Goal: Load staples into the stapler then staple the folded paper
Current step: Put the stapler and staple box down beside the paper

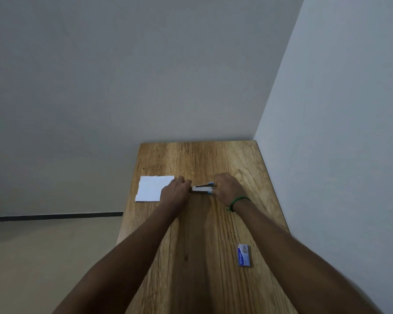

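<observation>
Stapler (202,188): on the far half of the table, lying crosswise between both hands, its dark top raised a little above the pale base.
Left hand (174,191): fingers curled, pinching the stapler's left end.
Right hand (229,188): fingers curled round the blue right end; green band (238,202) on the wrist.
Folded paper (152,188): flat, just left of the left hand, partly under it.
Staple box (244,255): near right edge, well apart.
Table (197,234): wood-grain, set into a wall corner.

Stapler (202,188) near white folded paper (151,188)
</observation>
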